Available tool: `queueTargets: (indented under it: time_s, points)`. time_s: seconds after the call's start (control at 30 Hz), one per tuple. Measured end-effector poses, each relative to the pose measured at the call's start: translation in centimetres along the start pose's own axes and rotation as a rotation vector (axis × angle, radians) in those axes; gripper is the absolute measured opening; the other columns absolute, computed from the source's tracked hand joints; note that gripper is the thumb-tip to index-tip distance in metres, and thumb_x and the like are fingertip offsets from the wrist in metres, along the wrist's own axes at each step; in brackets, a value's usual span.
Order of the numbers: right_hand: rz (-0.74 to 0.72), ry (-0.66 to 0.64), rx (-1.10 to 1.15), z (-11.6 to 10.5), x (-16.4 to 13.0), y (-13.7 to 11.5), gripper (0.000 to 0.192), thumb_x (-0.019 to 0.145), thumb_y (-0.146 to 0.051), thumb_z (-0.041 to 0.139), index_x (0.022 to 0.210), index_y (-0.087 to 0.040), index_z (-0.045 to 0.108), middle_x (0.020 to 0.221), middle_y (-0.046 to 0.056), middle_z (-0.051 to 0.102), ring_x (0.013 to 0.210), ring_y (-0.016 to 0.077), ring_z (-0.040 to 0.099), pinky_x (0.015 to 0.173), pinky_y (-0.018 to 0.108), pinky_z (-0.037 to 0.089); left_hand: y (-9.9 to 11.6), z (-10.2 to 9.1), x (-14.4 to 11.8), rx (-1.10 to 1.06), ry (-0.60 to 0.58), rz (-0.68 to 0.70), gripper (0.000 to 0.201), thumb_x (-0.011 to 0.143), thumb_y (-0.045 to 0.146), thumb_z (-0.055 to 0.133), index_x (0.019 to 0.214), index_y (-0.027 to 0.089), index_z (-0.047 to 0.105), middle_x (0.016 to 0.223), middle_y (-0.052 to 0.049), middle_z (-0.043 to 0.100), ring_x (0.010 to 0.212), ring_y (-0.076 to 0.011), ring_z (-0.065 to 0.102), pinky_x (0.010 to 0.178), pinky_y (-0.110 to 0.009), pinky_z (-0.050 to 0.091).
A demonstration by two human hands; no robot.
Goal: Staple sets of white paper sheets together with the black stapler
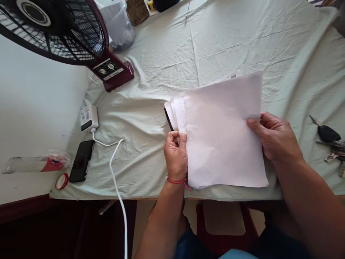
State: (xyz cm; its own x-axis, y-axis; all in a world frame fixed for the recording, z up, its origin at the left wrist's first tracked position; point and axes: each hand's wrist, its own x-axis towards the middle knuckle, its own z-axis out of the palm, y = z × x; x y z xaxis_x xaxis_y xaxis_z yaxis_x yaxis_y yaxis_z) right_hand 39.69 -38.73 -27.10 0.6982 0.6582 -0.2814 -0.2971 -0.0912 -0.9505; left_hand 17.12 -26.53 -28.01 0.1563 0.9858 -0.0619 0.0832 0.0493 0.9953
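Observation:
A large white sheet of paper (225, 136) faces me above the front of the table, and the edge of another printed sheet peeks out behind its top. My right hand (277, 135) pinches the sheet's right edge, thumb in front and fingers behind. On the other side, my left hand (176, 154) is closed on a narrow bundle of papers (176, 111), fanned slightly at the top, with a dark strip along its left side. The bundle lies against the large sheet's left edge. A red cord circles my left wrist.
A pale green cloth (151, 144) covers the table. At the left are a fan (115, 72), a white plugged box (89, 118) with a cable, a black phone (81, 161), a red tape roll (61, 181) and a glass bottle (29, 164). Keys (329, 133) lie at the right.

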Motion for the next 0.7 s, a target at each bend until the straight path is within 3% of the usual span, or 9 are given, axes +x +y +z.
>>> queueTargets:
  time_s: [0.23,0.43,0.6,0.7]
  points:
    - [0.025,0.011,-0.010,0.2,0.0,-0.4,0.031,0.072,-0.054,0.096,0.089,-0.033,0.081,0.093,0.002,0.078,0.069,0.0169,0.066,0.056,0.029,0.058,-0.2,0.0,0.0,-0.059,-0.025,-0.025,0.030,0.090,0.042,0.076,0.099,0.023,0.055,0.083,0.003,0.065,0.072,-0.0117,0.059,0.069,-0.023,0.049]
    - [0.009,0.012,-0.002,0.2,0.0,-0.5,0.037,0.072,-0.051,0.097,0.095,-0.028,0.080,0.094,0.002,0.079,0.073,0.0159,0.069,0.060,0.027,0.062,0.0,0.1,-0.1,-0.114,0.039,-0.009,0.042,0.083,0.029,0.081,0.108,0.027,0.048,0.077,0.008,0.064,0.065,-0.0111,0.061,0.065,-0.022,0.049]
    - [0.028,0.023,0.111,0.4,-0.2,-1.0,0.034,0.068,-0.043,0.100,0.093,-0.026,0.081,0.092,0.000,0.078,0.076,0.0122,0.071,0.067,0.023,0.063,-0.1,0.2,-0.2,-0.095,-0.006,-0.028,0.019,0.088,0.032,0.079,0.097,0.021,0.066,0.085,0.001,0.073,0.075,-0.0121,0.065,0.071,-0.022,0.053]
    - [0.039,0.011,0.140,0.3,-0.3,-1.1,0.036,0.069,-0.041,0.100,0.095,-0.025,0.082,0.092,0.000,0.079,0.077,0.0111,0.070,0.068,0.022,0.062,0.3,0.4,-0.4,-0.091,-0.025,-0.040,0.021,0.093,0.040,0.078,0.098,0.019,0.075,0.096,-0.003,0.078,0.085,-0.0143,0.069,0.078,-0.024,0.055]
